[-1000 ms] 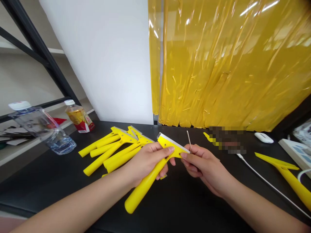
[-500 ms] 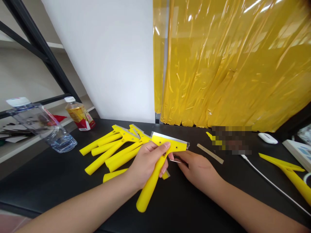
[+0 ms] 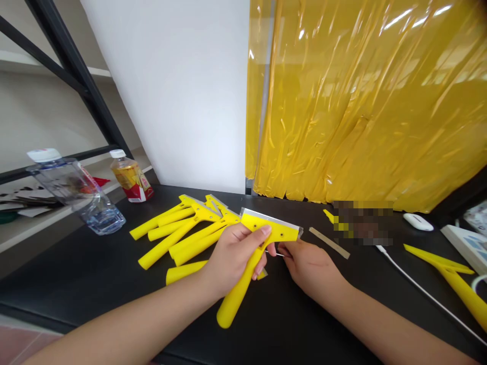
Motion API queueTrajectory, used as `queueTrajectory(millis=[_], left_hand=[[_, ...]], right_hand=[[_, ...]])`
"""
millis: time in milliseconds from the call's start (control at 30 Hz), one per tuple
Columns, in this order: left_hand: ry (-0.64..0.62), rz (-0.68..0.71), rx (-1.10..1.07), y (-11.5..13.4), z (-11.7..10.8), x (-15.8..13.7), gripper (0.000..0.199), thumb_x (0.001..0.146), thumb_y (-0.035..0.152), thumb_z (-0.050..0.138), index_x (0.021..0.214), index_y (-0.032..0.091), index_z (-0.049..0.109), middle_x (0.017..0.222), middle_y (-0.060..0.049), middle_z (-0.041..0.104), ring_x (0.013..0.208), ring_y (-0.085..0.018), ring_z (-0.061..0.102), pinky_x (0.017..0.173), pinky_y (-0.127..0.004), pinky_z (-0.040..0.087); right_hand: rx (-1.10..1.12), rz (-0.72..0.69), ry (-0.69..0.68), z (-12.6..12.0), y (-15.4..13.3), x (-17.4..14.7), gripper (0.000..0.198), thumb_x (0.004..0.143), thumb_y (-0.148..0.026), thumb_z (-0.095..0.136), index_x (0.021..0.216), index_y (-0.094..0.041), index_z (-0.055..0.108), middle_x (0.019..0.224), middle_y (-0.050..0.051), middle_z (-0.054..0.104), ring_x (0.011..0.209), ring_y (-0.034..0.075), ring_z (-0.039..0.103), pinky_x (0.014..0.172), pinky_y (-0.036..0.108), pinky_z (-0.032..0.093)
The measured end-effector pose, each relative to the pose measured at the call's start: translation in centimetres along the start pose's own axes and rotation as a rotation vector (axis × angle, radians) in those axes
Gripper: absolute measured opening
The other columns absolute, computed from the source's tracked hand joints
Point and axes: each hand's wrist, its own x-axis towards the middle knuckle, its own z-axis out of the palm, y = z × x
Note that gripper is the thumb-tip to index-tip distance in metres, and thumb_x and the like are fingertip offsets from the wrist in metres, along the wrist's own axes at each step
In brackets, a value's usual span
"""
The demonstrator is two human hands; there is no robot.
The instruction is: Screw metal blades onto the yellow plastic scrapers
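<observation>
The left hand [image 3: 238, 253] is gripping 1 yellow scraper [image 3: 275, 232] snugly over the black table [image 3: 95, 274]. The right hand [image 3: 310, 266], mostly closed, is pinching a thin metal rod [image 3: 279, 254] beneath the scraper's head.

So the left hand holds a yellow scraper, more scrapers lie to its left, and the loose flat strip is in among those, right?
Strip's misplaced. In the head view, the loose flat strip lies just beyond the right hand. The rest is right: left hand holding a yellow scraper, more scrapers to its left.
</observation>
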Motion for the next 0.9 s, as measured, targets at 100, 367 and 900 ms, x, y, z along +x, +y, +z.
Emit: queueTrajectory(millis=[100, 367, 900], left_hand=[[0.009, 0.009, 0.015, 0.0, -0.1, 0.0, 0.049, 0.102, 0.052, 0.057, 0.076, 0.012, 0.069, 0.046, 0.001, 0.055, 0.038, -0.008, 0.048, 0.045, -0.020, 0.038], [0.025, 0.006, -0.051, -0.5, 0.5, 0.1, 0.042, 0.099, 0.049, 0.064, 0.077, 0.013, 0.066, 0.068, -0.002, 0.066, 0.040, -0.007, 0.051, 0.041, -0.020, 0.039], [0.074, -0.023, -0.087, -0.4, 1.1, 0.6, 0.042, 0.098, 0.048, 0.065, 0.075, 0.014, 0.065, 0.052, 0.002, 0.057, 0.037, -0.007, 0.048, 0.041, -0.019, 0.039]], right_hand=[[0.130, 0.064, 0.004, -0.5, -0.1, 0.1, 0.013, 0.092, -0.028, 0.056, 0.089, -0.022, 0.067, 0.094, 0.009, 0.070, 0.085, 0.025, 0.063, 0.075, 0.035, 0.042], [0.757, 0.218, -0.145, -3.3, -1.9, -0.4, 0.032, 0.100, -0.054, 0.043, 0.087, -0.025, 0.047, 0.062, -0.008, 0.030, 0.049, 0.010, 0.019, 0.043, 0.025, 0.022], [1.743, 0.355, -0.211, -5.1, -3.7, -1.7, 0.035, 0.100, -0.044, 0.062, 0.079, -0.017, 0.063, 0.074, -0.003, 0.046, 0.051, 0.005, 0.017, 0.042, 0.021, 0.017]])
